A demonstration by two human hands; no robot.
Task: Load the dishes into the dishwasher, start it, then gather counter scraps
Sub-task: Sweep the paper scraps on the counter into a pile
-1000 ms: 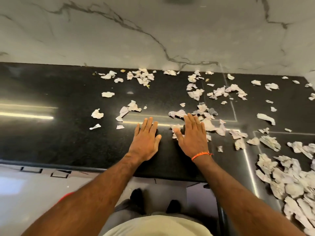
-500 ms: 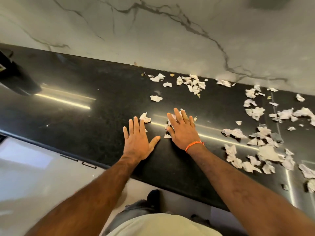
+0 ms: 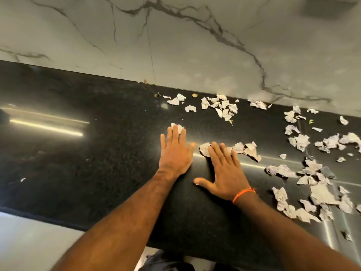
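Several torn white paper scraps (image 3: pixel 222 107) lie scattered over the black stone counter (image 3: pixel 97 153), thickest toward the right (image 3: pixel 316 184). My left hand (image 3: pixel 174 153) lies flat, palm down, its fingertips on one small scrap (image 3: pixel 176 126). My right hand (image 3: pixel 224 173), with an orange band at the wrist, is also flat with fingers spread, its fingertips resting on a scrap (image 3: pixel 205 148) beside a short row of scraps (image 3: pixel 248 149). Neither hand grips anything.
A white marble wall (image 3: pixel 195 45) backs the counter. Two small greenish-brown bits (image 3: pixel 156 95) lie near the wall. The counter's front edge (image 3: pixel 58 218) runs bottom left, with pale floor below. One tiny scrap (image 3: pixel 22 179) lies far left.
Both flat hands have slid away from me across the counter. The left now touches a small scrap; the right pushes scraps ahead of its fingers. The view has shifted.
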